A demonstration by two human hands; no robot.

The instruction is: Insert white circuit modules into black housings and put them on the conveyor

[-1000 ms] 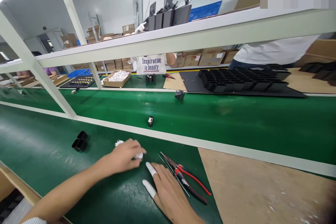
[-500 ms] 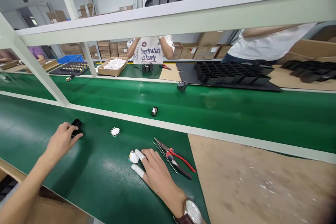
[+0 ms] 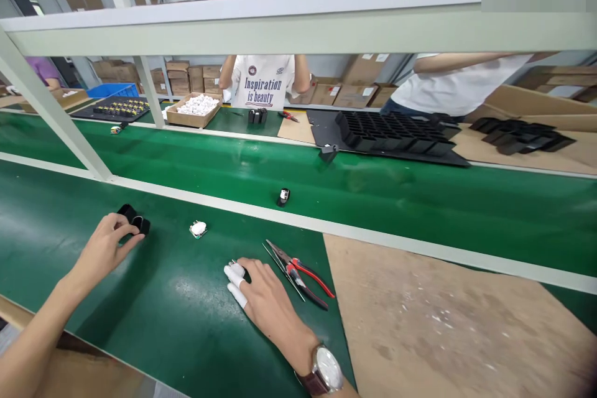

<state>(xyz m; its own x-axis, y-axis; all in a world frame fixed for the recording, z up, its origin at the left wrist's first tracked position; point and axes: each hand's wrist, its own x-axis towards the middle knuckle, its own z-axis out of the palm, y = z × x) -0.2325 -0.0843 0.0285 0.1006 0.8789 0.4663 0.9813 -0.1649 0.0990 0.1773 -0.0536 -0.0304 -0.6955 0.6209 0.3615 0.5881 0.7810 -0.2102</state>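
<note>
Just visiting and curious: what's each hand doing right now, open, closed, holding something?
Left hand: fingers bent at the black cups; firm grip unclear.
Right hand: fingers partly curled over a small white part; grip unclear.

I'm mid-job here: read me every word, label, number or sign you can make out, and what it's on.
"Inspiration is beauty": on the white T-shirt across the line.
Round badge on that shirt: too small to read.
Labels on the cardboard boxes: too small to read.
Wristwatch dial: too small to read.
</note>
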